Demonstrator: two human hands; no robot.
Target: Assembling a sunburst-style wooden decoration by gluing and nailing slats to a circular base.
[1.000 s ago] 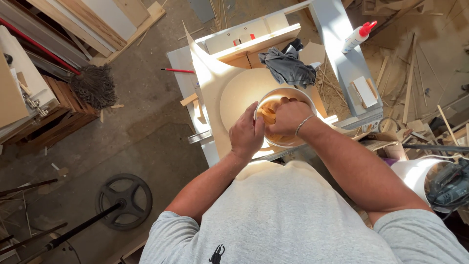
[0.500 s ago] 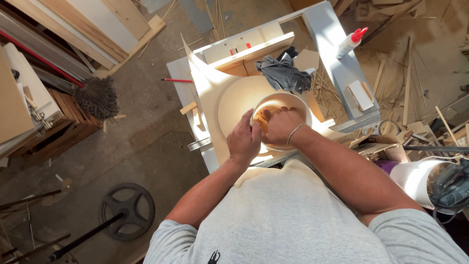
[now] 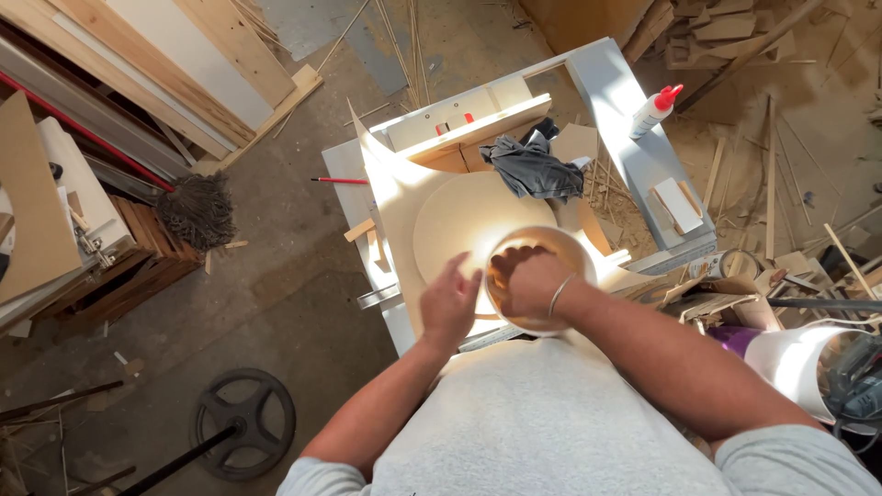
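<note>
The round wooden bowl point(image 3: 537, 280) sits on the pale disc point(image 3: 459, 220) at the near edge of the workbench point(image 3: 634, 161) — low and close, likely so both arms can bear down. The right hand point(image 3: 528, 283), curled, presses inside the bowl (what it grips, I cannot tell). The left hand point(image 3: 450, 298) hovers open just beside the bowl's left rim, holding nothing.

Woodworking shop, stacked boards point(image 3: 138, 83), offcuts and shavings on floor point(image 3: 790, 156), glue bottle point(image 3: 654, 110) on workbench point(image 3: 616, 101)
</note>
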